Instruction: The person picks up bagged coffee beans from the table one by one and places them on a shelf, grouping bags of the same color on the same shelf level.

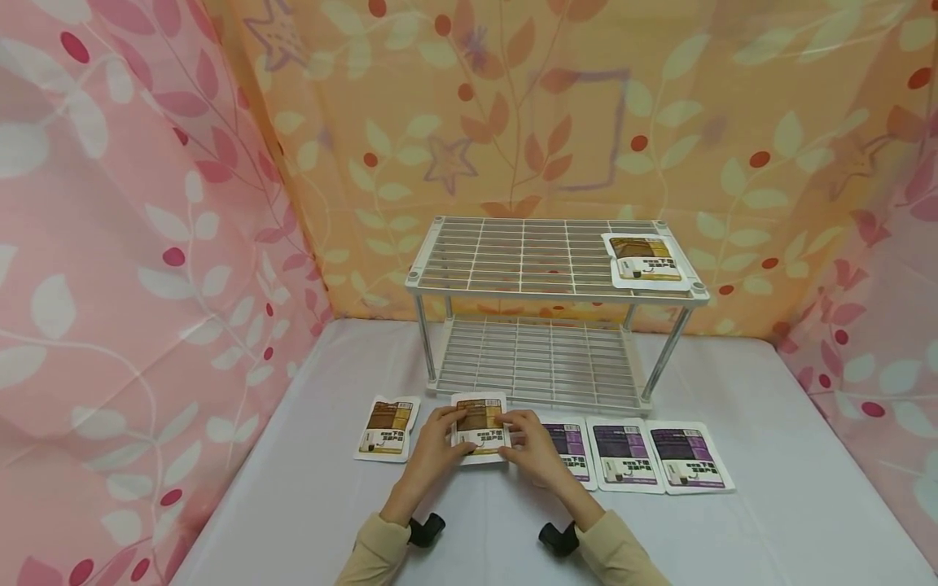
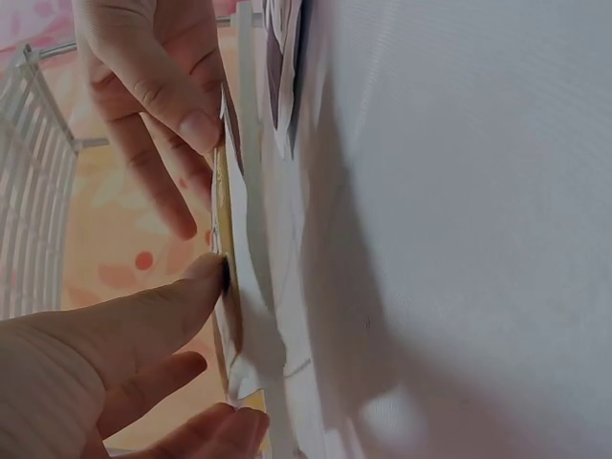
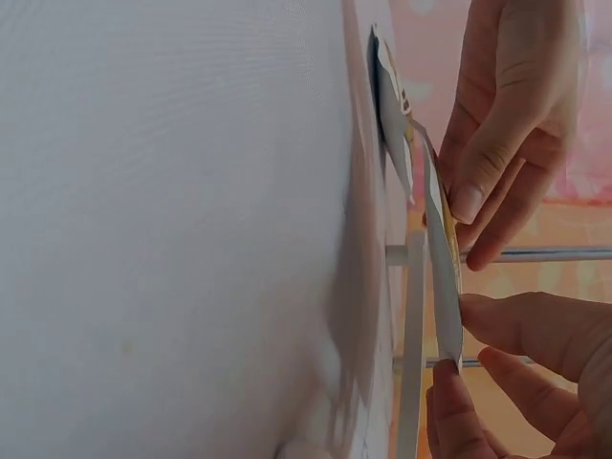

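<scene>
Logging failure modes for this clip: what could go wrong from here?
1. The held brown packet is off the table, pinched at its edges by the left hand and right hand; it might slip and drop.
2. The right hand is close to the nearest purple packet and could knock it out of line.
3. Another brown packet lies near the front right corner of the upper shelf; a bump could shift it.
</scene>
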### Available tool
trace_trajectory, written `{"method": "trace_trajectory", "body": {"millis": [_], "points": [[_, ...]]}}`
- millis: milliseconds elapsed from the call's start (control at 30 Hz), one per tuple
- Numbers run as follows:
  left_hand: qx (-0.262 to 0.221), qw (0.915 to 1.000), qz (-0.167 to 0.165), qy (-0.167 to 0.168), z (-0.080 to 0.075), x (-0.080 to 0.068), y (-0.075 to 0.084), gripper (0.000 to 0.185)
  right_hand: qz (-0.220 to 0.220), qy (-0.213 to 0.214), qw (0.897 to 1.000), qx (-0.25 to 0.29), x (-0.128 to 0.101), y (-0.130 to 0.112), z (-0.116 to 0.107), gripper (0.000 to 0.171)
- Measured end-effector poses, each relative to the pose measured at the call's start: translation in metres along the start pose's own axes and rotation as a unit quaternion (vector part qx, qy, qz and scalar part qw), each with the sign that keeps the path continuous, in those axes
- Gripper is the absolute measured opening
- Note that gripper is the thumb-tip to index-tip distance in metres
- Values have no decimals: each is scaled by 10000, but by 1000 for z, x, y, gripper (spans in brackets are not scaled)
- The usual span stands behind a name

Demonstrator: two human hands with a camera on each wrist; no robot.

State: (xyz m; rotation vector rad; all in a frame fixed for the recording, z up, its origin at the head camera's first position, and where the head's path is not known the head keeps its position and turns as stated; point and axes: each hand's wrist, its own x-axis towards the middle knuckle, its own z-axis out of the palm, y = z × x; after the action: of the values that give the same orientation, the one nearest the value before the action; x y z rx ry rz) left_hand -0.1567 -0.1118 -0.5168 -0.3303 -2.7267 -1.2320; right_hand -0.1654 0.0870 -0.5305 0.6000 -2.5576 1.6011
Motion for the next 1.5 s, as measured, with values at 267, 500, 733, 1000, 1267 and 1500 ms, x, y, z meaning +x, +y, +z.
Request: {"method": "trace_trajectory", "body": {"millis": [267,500,733,1000,1267,1500], "points": [[-329,9981,407,319,7,7,4,49,64,200,9996,165,-2,1,-10,49],[-870,9939,469,480,10,13,14,49,253,332,9991,74,-2,-1,-23,50],[-1149,9913,347,538,14,18,19,53,390,246,9989,-16,-3,-4,-33,55],[-1491,9872,261,494,16,25,26,57,223,262,9993,-149,-4,-5,-46,55],[-1561,9875,162,170,18,28,33,59,350,298,9983,-368,-3,-9,-58,57],[-1774,9837,99,287,18,33,41,59,344,339,9980,-410,-3,-13,-68,59]]}}
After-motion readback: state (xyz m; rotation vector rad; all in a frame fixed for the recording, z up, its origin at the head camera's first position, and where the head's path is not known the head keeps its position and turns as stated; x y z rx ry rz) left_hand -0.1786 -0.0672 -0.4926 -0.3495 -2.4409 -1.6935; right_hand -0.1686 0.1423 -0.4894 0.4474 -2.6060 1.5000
